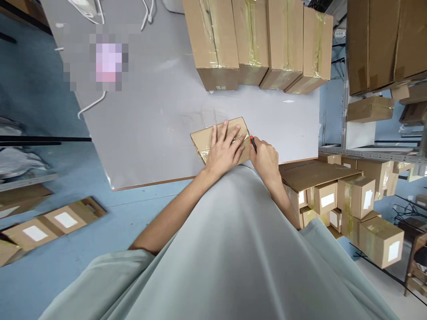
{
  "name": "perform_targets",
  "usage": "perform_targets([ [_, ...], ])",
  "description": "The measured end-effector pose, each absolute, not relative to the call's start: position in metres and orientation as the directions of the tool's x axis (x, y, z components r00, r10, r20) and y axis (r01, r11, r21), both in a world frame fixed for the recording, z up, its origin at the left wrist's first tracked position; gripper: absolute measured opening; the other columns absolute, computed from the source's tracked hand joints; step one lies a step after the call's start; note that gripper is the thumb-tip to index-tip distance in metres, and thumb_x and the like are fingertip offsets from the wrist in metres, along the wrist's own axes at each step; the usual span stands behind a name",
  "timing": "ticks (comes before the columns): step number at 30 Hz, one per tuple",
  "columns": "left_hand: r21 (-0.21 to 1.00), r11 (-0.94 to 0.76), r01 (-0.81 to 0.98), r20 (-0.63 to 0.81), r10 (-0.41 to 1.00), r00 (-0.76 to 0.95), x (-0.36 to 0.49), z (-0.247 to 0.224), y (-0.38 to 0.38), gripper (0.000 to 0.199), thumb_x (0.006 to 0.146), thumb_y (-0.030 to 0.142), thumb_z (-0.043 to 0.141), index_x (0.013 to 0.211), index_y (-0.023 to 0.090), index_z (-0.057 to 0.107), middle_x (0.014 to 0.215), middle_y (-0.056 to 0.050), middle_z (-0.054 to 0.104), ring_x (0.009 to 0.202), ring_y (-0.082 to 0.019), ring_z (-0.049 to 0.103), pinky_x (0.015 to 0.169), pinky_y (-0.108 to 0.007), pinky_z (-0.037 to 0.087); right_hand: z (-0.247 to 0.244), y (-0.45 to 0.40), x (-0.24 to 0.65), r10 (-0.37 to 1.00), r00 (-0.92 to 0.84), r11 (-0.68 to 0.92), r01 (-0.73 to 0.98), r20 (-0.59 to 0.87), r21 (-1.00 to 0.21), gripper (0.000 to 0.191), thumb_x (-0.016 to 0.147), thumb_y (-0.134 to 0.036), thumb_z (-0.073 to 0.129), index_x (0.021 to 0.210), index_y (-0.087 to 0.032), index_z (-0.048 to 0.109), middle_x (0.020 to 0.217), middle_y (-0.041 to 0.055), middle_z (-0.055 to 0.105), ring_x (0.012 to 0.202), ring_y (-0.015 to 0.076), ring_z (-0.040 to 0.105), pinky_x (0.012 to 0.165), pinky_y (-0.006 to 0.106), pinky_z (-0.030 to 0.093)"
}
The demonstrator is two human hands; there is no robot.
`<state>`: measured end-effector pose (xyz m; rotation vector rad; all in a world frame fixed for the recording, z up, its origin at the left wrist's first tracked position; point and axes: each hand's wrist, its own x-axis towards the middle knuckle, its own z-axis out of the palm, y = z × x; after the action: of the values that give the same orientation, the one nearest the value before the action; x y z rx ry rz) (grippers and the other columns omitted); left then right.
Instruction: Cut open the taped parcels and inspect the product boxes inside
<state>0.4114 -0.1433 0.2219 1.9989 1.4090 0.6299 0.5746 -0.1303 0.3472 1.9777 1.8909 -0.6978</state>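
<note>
A small, flat cardboard box (201,137) with clear tape on it lies at an angle near the front edge of the table. My left hand (222,152) rests flat on its top with the fingers spread. At the box's right end, my right hand (266,160) is wrapped round a red and black utility knife (253,142). The red end points at the taped edge of the box; I cannot make out the blade. The front of the box is partly hidden by my left hand and my grey shirt.
Several taped cartons (253,40) stand in a row along the back of the grey table (150,115). White cables (93,106) lie at the left. Right of the table are stacked small boxes (353,195) and a shelf (367,153). More boxes (66,218) sit on the floor at left.
</note>
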Motion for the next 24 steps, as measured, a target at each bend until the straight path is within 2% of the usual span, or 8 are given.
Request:
perform_targets([
  [8,0.744,-0.199,0.638,0.014,0.959,0.283,0.416,0.224,-0.145,0.046,0.114,0.05,0.058,0.154,0.034,0.074,0.179,-0.009,0.058,0.182,-0.041,0.023,0.147,-0.078,0.004,0.367,-0.128,0.565,0.76,0.089,-0.105,0.994,-0.644,0.014,0.04,0.12,-0.02,0.041,0.146,-0.013,0.07,0.129,0.0237,0.084,0.122,0.0333,0.082,0.1,0.039,0.061],
  [13,0.728,-0.214,0.651,0.024,0.957,0.288,0.416,0.225,-0.146,0.047,0.116,0.049,0.054,0.155,0.032,0.073,0.178,-0.011,0.059,0.182,-0.04,0.022,0.146,-0.079,0.006,0.368,-0.133,0.565,0.768,0.095,-0.116,0.993,-0.633,0.008,0.037,0.121,-0.022,0.044,0.146,-0.014,0.071,0.131,0.0235,0.084,0.123,0.0323,0.082,0.101,0.038,0.061],
  [18,0.708,-0.257,0.657,0.019,0.938,0.346,0.417,0.225,-0.149,0.043,0.116,0.044,0.056,0.153,0.031,0.075,0.178,-0.012,0.059,0.182,-0.04,0.023,0.146,-0.08,0.008,0.369,-0.141,0.566,0.736,0.134,-0.154,0.988,-0.663,0.029,0.038,0.12,-0.017,0.043,0.145,-0.013,0.072,0.128,0.0237,0.084,0.119,0.0325,0.084,0.097,0.037,0.062],
  [24,0.687,-0.252,0.681,0.013,0.942,0.335,0.419,0.226,-0.149,0.042,0.117,0.043,0.053,0.151,0.03,0.075,0.179,-0.012,0.058,0.182,-0.041,0.024,0.146,-0.08,0.009,0.363,-0.155,0.571,0.749,0.141,-0.175,0.985,-0.648,0.012,0.04,0.121,-0.018,0.04,0.141,-0.012,0.073,0.126,0.0249,0.085,0.118,0.0336,0.085,0.094,0.038,0.062],
])
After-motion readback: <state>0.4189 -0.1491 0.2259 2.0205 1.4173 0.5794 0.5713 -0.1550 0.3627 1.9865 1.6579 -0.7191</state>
